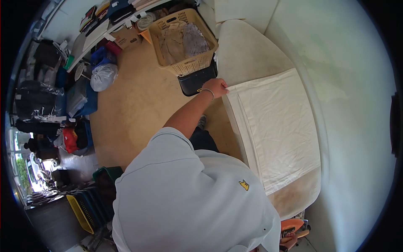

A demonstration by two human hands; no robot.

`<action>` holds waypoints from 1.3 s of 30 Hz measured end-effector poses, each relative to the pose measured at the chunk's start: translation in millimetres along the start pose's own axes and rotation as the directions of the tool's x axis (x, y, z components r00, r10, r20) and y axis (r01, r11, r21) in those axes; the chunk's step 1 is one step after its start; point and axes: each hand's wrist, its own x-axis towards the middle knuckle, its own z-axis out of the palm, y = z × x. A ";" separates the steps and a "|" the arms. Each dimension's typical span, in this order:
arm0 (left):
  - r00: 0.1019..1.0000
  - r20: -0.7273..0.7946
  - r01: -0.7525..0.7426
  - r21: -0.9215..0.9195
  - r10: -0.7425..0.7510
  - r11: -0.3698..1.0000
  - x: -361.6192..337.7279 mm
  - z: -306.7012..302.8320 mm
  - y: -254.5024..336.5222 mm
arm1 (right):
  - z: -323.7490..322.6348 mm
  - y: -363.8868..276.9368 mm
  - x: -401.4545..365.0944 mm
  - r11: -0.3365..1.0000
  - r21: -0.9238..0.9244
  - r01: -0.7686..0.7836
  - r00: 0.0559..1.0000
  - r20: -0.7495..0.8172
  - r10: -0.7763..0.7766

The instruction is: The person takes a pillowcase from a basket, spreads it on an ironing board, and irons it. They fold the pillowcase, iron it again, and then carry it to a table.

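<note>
A cream cotton cloth (281, 130) lies spread across the padded ironing board (252, 50), with light wrinkles and a folded band along its near edge. My left hand (217, 87), with a bracelet at the wrist, pinches the corner of this cloth at the board's edge. At the bottom right, partly hidden by my shirt, my right hand (289, 241) is closed at what looks like an orange iron (292, 224). Most of the right arm is out of sight.
A tan plastic basket (184, 65) with folded garments stands on a black container (197, 82) beyond my left hand. A pale wall (352, 105) runs along the board's far side. Bags and clothes line the left, near a yellow crate (79, 214).
</note>
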 end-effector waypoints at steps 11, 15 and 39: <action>0.955 0.203 -0.207 -0.060 0.215 0.977 18.3 -15.2 -11.0 | 453.1 -29.5 -192.4 0.325 -0.456 0.829 0.515 0.848 -0.125; 0.926 0.298 -0.211 -0.105 0.233 0.972 24.9 -21.3 -13.0 | 583.5 -31.7 -222.5 0.166 -0.465 0.870 0.459 0.885 0.074; 0.855 0.433 -0.028 -0.512 0.286 0.859 46.0 -41.9 -102.0 | 660.9 -67.4 -192.4 0.394 -0.668 0.631 0.768 0.611 -0.195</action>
